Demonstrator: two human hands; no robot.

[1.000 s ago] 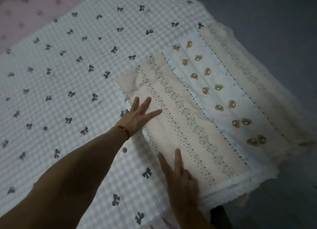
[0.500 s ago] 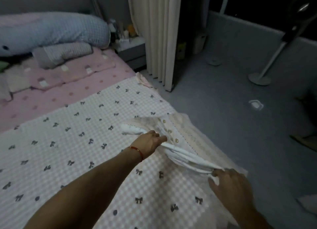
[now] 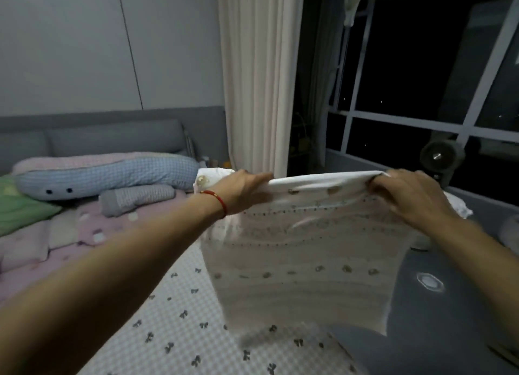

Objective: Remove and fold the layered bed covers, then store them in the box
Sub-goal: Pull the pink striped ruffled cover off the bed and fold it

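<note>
Cotton cover [image 3: 303, 262], folded, held up off the bed.
Left hand [image 3: 241, 190] and right hand [image 3: 407, 194] grip its top edge; boxing remains (no box visible), bow-print sheet [image 3: 179, 318] still on.

Single view only: head-worn wide-angle camera, at person's eye level beside bed. Faces forward, slightly down, across white bow-print bed sheet [image 3: 179, 318] toward cream pleated curtain [image 3: 258, 73] and dark night window with white frame [image 3: 407, 121]. Forearms enter from bottom edge, close to lens. No second view to overlap.
</note>
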